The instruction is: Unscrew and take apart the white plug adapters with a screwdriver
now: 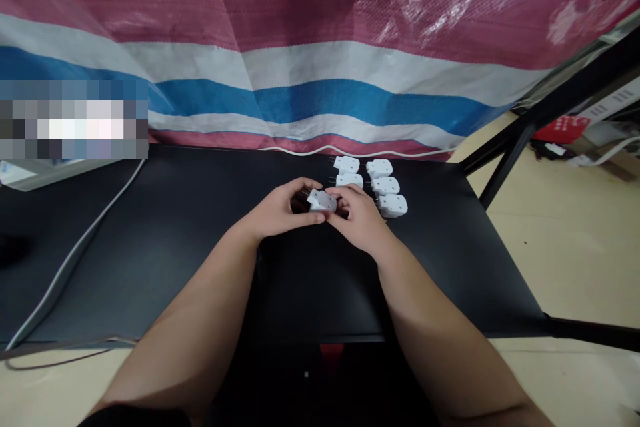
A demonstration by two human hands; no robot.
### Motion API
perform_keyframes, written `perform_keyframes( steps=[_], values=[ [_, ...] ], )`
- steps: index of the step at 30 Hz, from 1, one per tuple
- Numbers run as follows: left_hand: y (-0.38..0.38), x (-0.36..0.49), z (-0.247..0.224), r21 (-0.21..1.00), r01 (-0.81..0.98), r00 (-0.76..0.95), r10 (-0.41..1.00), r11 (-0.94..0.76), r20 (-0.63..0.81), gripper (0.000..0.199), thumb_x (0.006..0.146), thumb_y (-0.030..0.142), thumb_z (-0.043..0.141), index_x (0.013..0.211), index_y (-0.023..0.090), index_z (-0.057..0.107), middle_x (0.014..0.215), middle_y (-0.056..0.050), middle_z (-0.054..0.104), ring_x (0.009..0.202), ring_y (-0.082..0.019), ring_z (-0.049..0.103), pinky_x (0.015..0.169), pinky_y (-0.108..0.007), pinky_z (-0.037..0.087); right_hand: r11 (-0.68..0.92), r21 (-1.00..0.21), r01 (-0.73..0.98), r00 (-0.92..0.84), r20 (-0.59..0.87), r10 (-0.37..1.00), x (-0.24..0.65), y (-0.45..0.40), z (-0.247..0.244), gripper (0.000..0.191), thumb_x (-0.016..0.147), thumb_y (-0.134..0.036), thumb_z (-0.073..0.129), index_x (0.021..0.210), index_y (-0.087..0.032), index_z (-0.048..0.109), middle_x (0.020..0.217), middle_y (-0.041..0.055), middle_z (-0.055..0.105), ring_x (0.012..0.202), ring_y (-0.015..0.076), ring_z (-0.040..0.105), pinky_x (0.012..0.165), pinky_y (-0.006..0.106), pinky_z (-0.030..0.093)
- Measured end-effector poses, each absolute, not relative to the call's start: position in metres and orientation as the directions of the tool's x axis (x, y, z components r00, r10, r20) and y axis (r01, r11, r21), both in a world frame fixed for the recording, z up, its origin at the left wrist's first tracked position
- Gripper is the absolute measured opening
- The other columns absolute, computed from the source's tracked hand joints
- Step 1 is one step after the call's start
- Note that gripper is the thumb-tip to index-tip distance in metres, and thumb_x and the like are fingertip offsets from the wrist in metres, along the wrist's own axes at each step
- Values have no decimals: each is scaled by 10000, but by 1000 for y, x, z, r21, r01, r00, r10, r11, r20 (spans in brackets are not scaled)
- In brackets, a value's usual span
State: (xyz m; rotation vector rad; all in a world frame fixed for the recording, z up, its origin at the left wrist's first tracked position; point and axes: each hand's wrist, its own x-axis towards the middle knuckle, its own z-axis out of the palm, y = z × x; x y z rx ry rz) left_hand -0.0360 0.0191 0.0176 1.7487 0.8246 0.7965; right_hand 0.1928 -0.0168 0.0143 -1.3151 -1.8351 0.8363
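A small white plastic block [323,201], shaped like a plug adapter with dark spots on top, is held just above the black table. My left hand [290,208] grips it from the left, with thumb in front and fingers behind. My right hand [357,212] closes on its right side. Several similar white blocks with thin pins pointing left lie in two columns behind and right of my hands. Among them are a back-left block [347,164] and a front-right block [393,205] beside my right hand. My right hand partly covers the left column's front.
The black table [190,227] bears a white cable [80,247] on the left. A pixelated device stands on a grey base [45,172] at back left. Behind hangs a striped plastic sheet [320,60]. Black metal frame bars [505,147] rise at the right edge.
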Motion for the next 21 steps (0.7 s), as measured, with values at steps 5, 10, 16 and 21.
perform_keyframes(
  steps=[5, 10, 16, 21],
  values=[
    [19, -36, 18, 927, 210, 566, 812, -312, 145, 555, 818, 356, 920, 1299, 225, 677, 1170, -76, 760, 992, -224, 732, 873, -369, 598, 235, -862, 450, -229, 143, 963, 194, -17, 14, 354, 891, -295, 843, 1228, -245, 744, 1246, 97, 683, 926, 194, 736, 889, 435, 667],
    [21, -36, 17, 930, 203, 570, 809, -305, 141, 502, 823, 328, 909, 1266, 216, 701, 1159, -78, 772, 1012, -234, 746, 902, -384, 599, 207, -865, 458, -232, 108, 967, 195, -17, 18, 391, 859, -298, 876, 1224, -239, 747, 1246, 93, 698, 840, 169, 728, 844, 416, 662],
    [22, -37, 15, 932, 204, 566, 813, -300, 137, 518, 794, 303, 926, 1258, 206, 718, 1153, -85, 780, 1009, -241, 755, 908, -398, 605, 216, -873, 438, -259, 107, 960, 196, -18, 19, 385, 869, -270, 870, 1236, -237, 757, 1247, 93, 702, 848, 175, 750, 861, 424, 672],
    [21, -36, 16, 932, 203, 556, 819, -300, 143, 501, 784, 293, 929, 1232, 206, 722, 1133, -78, 786, 1002, -238, 759, 913, -403, 607, 237, -859, 453, -269, 122, 955, 196, -18, 20, 376, 873, -254, 867, 1235, -246, 766, 1242, 93, 718, 885, 190, 763, 893, 437, 679]
  ],
)
